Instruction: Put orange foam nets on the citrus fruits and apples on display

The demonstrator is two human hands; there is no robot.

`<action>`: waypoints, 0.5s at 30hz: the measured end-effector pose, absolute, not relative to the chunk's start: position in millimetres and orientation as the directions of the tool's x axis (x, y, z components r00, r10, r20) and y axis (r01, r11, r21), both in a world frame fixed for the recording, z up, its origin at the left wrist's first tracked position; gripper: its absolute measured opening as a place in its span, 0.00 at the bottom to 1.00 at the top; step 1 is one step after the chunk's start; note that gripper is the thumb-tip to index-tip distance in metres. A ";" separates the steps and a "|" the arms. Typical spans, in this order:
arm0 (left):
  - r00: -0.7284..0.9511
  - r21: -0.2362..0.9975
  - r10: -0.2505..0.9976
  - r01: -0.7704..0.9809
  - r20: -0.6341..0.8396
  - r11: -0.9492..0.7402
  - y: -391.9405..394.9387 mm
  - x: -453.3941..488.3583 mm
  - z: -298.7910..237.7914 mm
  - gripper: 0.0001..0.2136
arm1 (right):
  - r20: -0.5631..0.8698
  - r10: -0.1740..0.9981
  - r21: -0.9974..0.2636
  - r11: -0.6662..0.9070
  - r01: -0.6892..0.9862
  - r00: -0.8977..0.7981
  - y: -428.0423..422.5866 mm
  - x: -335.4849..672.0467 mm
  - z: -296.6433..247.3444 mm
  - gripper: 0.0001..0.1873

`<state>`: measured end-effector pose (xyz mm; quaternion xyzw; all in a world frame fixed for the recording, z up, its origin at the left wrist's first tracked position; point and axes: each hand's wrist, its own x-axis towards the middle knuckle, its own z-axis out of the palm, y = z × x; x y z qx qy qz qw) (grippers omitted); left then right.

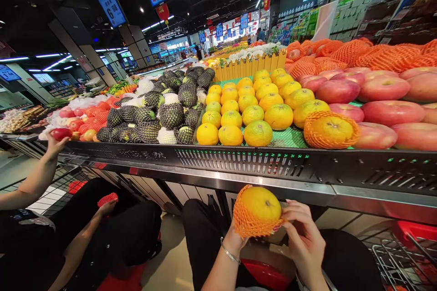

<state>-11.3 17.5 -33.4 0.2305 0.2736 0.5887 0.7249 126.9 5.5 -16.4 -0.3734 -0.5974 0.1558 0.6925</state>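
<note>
I wear a slim silver metal bangle (230,253) on my left wrist (234,241) and plain black cloth trousers (200,236).

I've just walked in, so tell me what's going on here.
The person's left hand holds a citrus fruit partly covered by an orange foam net, and the right hand pinches the net's edge. A netted fruit sits on the display near bare citrus fruits. To the left, another person holds a red fruit in one hand and red netting in the other.
</note>
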 end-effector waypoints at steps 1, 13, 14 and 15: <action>0.174 0.638 0.979 -0.743 -0.106 0.201 15.9 -13.5 -32.7 0.29 | 0.722 0.659 -0.692 0.680 0.245 0.210 8.8 126.7 -18.7 0.05; 0.164 0.604 0.977 -0.768 -0.137 0.214 19.1 -38.1 -39.2 0.23 | 0.636 0.730 -0.672 0.683 0.284 -0.251 36.6 146.6 -33.5 0.04; 0.154 0.620 0.979 -0.757 -0.137 0.206 19.6 -38.1 -40.0 0.22 | 0.622 0.727 -0.658 0.686 0.310 -0.289 38.2 149.5 -33.8 0.04; 0.148 0.637 0.979 -0.743 -0.140 0.203 19.8 -37.8 -40.0 0.21 | 0.605 0.729 -0.645 0.685 0.340 -0.320 39.8 152.3 -34.6 0.04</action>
